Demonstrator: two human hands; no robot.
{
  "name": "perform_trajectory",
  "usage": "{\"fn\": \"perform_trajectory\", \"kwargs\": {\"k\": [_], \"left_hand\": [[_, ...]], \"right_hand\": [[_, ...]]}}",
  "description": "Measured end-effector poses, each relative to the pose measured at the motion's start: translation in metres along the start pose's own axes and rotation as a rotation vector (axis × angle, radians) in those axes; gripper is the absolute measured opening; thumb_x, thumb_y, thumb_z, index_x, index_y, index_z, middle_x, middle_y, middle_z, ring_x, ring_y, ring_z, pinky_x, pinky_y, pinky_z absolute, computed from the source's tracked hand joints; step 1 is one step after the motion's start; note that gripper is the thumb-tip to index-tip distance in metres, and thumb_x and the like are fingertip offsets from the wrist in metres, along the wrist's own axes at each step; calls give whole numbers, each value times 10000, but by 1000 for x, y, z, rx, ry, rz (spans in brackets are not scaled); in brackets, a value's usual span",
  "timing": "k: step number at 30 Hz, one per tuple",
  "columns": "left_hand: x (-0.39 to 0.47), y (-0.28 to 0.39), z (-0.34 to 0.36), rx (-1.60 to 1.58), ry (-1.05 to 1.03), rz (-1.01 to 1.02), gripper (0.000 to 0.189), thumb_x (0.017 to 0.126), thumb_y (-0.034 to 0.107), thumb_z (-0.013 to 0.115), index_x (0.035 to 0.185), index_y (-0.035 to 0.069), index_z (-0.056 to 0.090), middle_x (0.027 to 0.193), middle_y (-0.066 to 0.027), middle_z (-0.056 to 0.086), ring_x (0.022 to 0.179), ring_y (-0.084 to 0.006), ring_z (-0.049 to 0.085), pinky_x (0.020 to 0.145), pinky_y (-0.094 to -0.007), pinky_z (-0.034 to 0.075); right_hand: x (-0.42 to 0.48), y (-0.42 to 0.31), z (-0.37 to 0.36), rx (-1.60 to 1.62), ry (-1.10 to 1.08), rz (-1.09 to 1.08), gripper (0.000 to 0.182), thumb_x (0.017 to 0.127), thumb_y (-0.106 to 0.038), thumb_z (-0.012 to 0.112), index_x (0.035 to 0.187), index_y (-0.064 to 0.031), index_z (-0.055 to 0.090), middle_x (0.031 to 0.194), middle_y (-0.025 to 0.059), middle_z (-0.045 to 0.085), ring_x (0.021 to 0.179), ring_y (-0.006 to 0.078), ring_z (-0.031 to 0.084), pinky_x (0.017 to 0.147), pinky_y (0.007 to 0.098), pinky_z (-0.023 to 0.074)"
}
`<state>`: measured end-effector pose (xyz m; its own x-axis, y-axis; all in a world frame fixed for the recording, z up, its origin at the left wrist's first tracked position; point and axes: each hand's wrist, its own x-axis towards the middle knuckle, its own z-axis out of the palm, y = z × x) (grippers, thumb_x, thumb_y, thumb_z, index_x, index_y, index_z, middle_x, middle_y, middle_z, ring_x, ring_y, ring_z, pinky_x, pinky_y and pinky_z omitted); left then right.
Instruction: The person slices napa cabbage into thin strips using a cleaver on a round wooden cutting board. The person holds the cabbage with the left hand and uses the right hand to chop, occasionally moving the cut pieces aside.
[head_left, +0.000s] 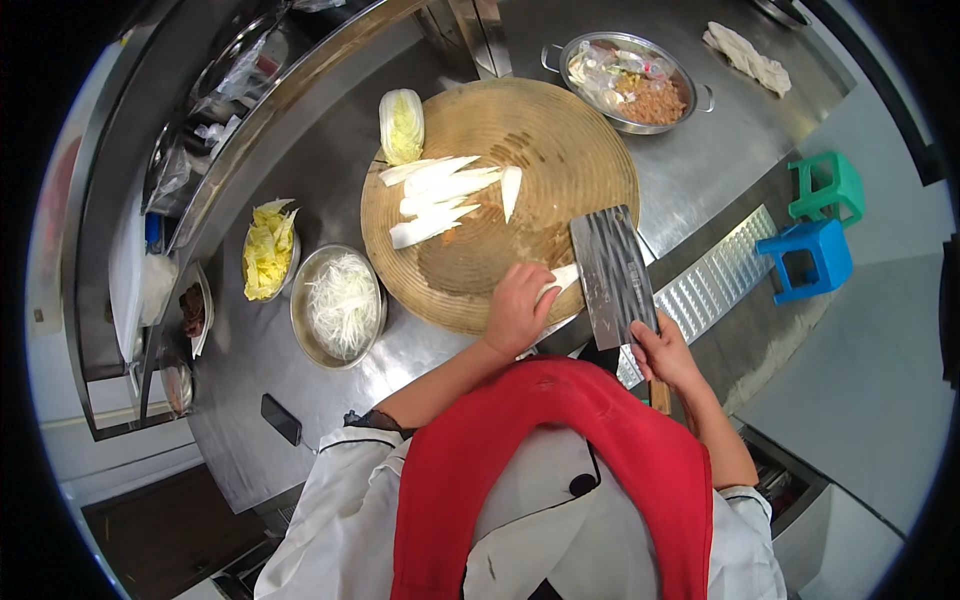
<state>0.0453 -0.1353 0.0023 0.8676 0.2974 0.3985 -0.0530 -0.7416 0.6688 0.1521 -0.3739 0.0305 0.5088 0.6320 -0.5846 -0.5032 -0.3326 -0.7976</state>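
Note:
My right hand (664, 351) grips a broad cleaver (613, 277) by its handle end, the blade lying over the right edge of a round wooden chopping block (585, 165). Beside the blade, my left hand (519, 307) presses a white cabbage stem piece (564, 277) on the block's near edge, its fingers closed on it. Several white cabbage stem strips (442, 187) lie together left of the block's middle, and one piece (511, 193) lies apart to their right. Half a napa cabbage (402, 126) sits at the block's far left edge.
Left of the block stand a steel bowl of white shreds (295, 330) and a bowl of yellow leaves (298, 259). A phone (281, 419) lies nearer me. Beyond are a two-handled steel pan (637, 127) of food and a cloth (747, 58). Plastic stools (817, 259) stand right.

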Motion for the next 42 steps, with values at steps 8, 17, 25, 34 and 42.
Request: {"fn": "perform_trajectory", "kwargs": {"k": [8,17,25,34,42], "left_hand": [[4,2,6,-2,-23,-14,152,818,60,688,948,0,638,988,-155,621,930,-351,571,805,-407,470],[5,1,7,-11,-20,1,147,814,58,689,940,-1,640,973,-147,625,928,-343,577,808,-404,473],[6,2,7,-9,-16,8,144,811,58,691,932,-5,641,967,-147,627,927,-341,581,808,-404,476],[5,2,7,-13,-11,15,143,808,47,686,933,-6,640,962,-152,626,915,-343,580,797,-407,477],[7,3,7,1,-10,19,152,810,61,683,940,-1,634,968,-149,619,923,-348,575,801,-411,475]], "right_hand": [[0,4,-1,-20,-20,8,121,1024,-168,484,980,-56,480,577,15,469,355,105,393,342,264,322],[3,-1,3,-64,-23,33,144,1025,-185,497,987,-47,487,554,3,473,344,94,402,350,243,345],[13,3,8,-54,-27,42,134,1022,-169,488,1033,-36,494,566,25,489,354,110,417,357,267,348],[13,2,10,-48,-53,49,127,1030,-168,476,995,-46,485,579,18,485,354,110,418,362,267,353],[13,5,12,-63,-45,13,134,1024,-177,489,998,-45,488,591,17,490,364,110,430,362,262,353]]}}
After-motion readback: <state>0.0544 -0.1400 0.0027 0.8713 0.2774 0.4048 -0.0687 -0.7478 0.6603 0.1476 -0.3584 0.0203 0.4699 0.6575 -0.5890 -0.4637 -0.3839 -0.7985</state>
